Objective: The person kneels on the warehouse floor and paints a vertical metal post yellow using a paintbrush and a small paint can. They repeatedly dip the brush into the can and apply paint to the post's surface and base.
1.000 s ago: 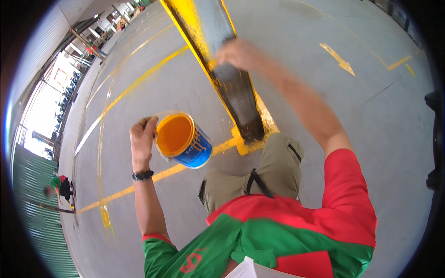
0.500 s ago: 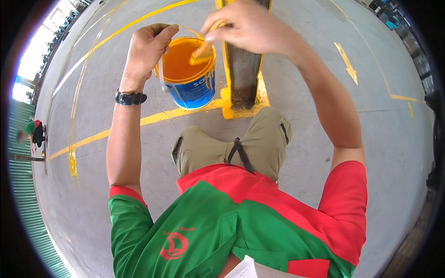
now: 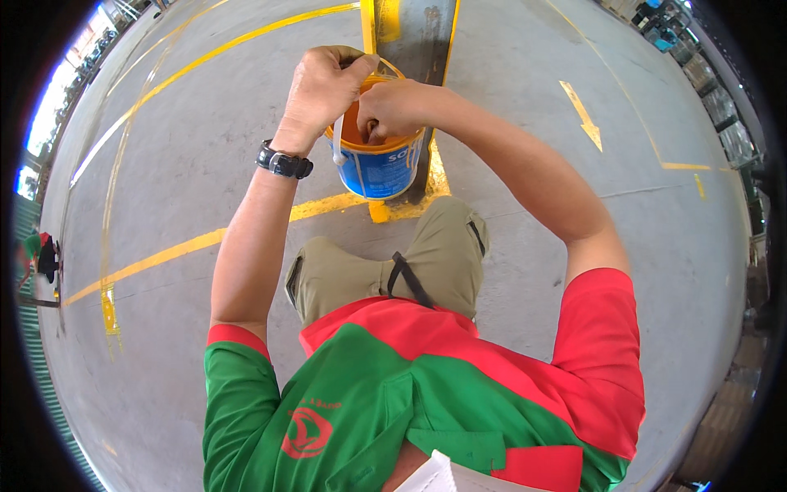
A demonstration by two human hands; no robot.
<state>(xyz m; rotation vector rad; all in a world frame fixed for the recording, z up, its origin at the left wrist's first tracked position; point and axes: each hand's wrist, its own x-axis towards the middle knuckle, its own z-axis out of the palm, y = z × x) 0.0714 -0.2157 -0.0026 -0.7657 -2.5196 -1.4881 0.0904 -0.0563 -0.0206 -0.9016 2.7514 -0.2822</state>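
A blue paint bucket (image 3: 379, 174), orange inside with yellow drips down its side, hangs in front of a steel post. My left hand (image 3: 328, 86), with a dark watch on the wrist, is closed on the top of the bucket's thin handle (image 3: 338, 141). My right hand (image 3: 398, 111) reaches over the rim from the right, fingers curled down inside the bucket's mouth. It grips a paintbrush, which the hand and the bucket wall now mostly hide; the bristles and the paint level are out of sight.
The steel post (image 3: 425, 37) has yellow-painted edges and a yellow patch round its foot (image 3: 438, 176). Yellow lines (image 3: 176, 248) and a yellow arrow (image 3: 584, 115) mark the grey floor. Another person (image 3: 45, 256) is at the far left. Stacked goods (image 3: 721, 107) line the right side.
The bucket has shifted right, against the post, with my left hand still on its handle. My right hand has lowered the brush from above the rim into the bucket.
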